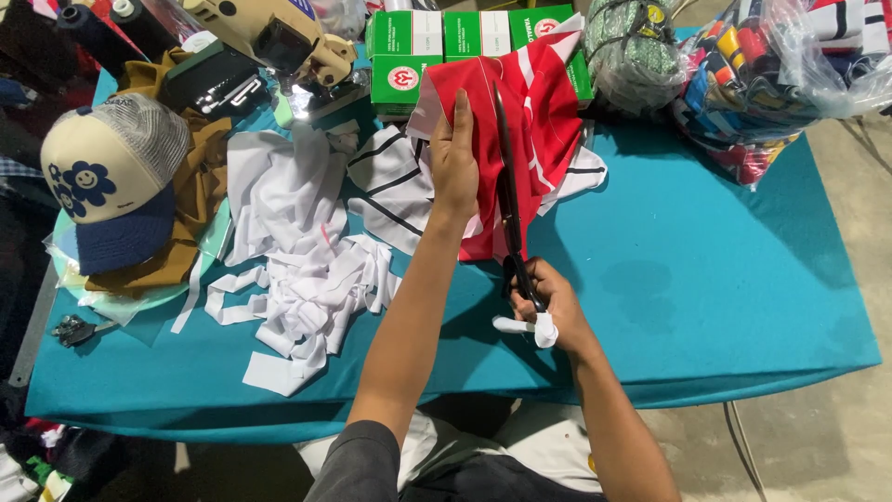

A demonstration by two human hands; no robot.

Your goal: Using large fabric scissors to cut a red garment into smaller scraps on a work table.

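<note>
Your right hand (pixel 548 302), near the bench's front edge: fingers closed through the handles of the black scissors (pixel 509 200); a white strip is wrapped about one handle. The blades run up and away from you, along the red cloth.

Your left hand (pixel 453 163), toward the middle of the bench: fingers clamped on the red cloth (pixel 539 121), thumb on the near face, holding it raised and spread. The red cloth has white stripes; its upper part stands toward the far edge, its lower end drops just above your right hand.

Bench (pixel 706 279): covered in teal fabric.

White scraps (pixel 307 297): a heap of cut strips and offcuts, left of your left forearm, reaching toward the front edge.

White cloth with black lines (pixel 390 191): lying flat, just left of the red cloth and partly behind it.

Cap (pixel 111 181): cream front with blue flower figures, mesh back, dark blue peak; near the left edge, resting on brown fabric (pixel 200 191).

Small dark clip tool (pixel 70 330): front left corner.

Sewing machine (pixel 269 42): beige, at the far left corner, its lamp lit.

Green boxes (pixel 437 42): stacked along the far edge, behind the red cloth.

Clear bags (pixel 771 74): filled with coloured goods, at the far right corner.
</note>
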